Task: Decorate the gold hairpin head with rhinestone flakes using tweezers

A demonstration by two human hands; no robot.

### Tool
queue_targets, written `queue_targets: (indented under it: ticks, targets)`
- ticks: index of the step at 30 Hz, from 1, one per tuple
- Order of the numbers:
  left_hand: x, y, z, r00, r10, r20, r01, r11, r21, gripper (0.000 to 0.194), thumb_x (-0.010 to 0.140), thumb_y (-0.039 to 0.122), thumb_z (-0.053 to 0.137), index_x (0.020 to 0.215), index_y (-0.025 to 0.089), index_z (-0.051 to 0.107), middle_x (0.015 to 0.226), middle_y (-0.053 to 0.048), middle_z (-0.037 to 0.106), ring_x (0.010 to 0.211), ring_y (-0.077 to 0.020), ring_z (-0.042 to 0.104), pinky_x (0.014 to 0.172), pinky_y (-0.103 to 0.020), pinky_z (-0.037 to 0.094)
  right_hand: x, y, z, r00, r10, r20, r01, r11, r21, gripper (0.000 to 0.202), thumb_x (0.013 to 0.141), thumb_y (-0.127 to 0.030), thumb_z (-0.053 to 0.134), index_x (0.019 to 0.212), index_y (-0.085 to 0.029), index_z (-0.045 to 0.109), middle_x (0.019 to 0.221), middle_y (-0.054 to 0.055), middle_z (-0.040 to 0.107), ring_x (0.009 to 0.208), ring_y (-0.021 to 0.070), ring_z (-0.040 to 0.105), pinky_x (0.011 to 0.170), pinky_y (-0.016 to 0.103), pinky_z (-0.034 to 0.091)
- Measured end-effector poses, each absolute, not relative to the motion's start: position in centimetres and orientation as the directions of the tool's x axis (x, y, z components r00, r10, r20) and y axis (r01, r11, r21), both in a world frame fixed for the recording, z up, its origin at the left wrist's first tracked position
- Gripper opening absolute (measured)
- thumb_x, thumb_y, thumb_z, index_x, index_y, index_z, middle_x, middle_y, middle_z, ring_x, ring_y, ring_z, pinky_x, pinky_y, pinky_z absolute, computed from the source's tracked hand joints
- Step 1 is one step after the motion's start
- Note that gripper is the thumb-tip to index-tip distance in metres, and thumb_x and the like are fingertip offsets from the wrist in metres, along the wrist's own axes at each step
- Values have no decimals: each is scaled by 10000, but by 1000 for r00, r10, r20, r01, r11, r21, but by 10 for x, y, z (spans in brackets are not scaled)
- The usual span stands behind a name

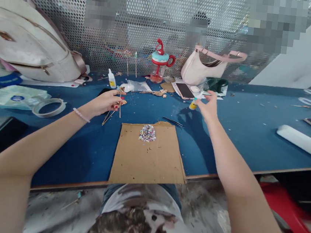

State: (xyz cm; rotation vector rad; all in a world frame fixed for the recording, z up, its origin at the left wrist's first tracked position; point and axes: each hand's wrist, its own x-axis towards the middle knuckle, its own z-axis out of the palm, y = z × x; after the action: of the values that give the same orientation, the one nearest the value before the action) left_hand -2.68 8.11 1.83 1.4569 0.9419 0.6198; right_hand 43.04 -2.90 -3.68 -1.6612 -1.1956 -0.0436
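My left hand [108, 101] is closed around thin gold hairpin-like sticks [120, 109] with ornamented tops, held upright above the blue table. To the right, my right hand [208, 105] has its fingers around a small glue bottle [193, 104] with a yellow label, at the tabletop. Between the hands and nearer to me lies a cardboard sheet [147, 164] bearing a pile of shiny multicoloured bits [147, 133]. Dark tweezers [173, 122] rest just beyond the cardboard's far right corner.
Behind are another glue bottle [111, 79], a red-handled cup [158, 66], a phone [185, 91] and a pink handbag [203, 69]. A backpack [35, 41] and clear tape roll [49, 108] stand left. A white bar-shaped object [303, 142] lies right.
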Motion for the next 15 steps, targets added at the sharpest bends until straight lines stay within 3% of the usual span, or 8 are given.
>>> queue_targets:
  ticks: [3, 6, 10, 15]
  targets:
    - [-21, 69, 21, 580, 801, -150, 181, 52, 982, 286, 991, 345, 626, 1208, 159, 600, 1012, -35, 656, 751, -110, 629, 629, -239, 575, 419, -42, -22, 543, 509, 668, 776, -2, -630, 492, 954, -410, 643, 1376, -186, 529, 1425, 119, 525, 1305, 296, 528, 1095, 566, 461]
    - [-16, 55, 23, 660, 737, -143, 172, 37, 984, 250, 997, 320, 621, 1188, 160, 603, 896, 1, 636, 614, -64, 556, 520, -176, 503, 398, -55, -7, 457, 480, 749, 848, 18, -530, 454, 965, -410, 625, 1352, -189, 546, 1420, 115, 530, 1327, 294, 510, 1116, 563, 439]
    - [-11, 35, 28, 736, 665, -129, 165, 10, 986, 279, 956, 242, 659, 1223, 185, 596, 750, 42, 603, 510, -49, 491, 454, -152, 435, 364, -62, 1, 206, 684, 699, 919, 110, -379, 316, 997, -420, 575, 1226, -208, 625, 1302, 101, 615, 1165, 219, 605, 1020, 458, 534]
    - [-11, 20, 36, 780, 612, -128, 174, -16, 985, 332, 847, 237, 738, 1168, 235, 655, 688, 0, 612, 496, -84, 511, 450, -175, 418, 339, -60, -2, -174, 916, 362, 934, 270, -232, 292, 983, -405, 612, 1140, -162, 649, 1163, 76, 667, 1032, 184, 656, 931, 409, 574]
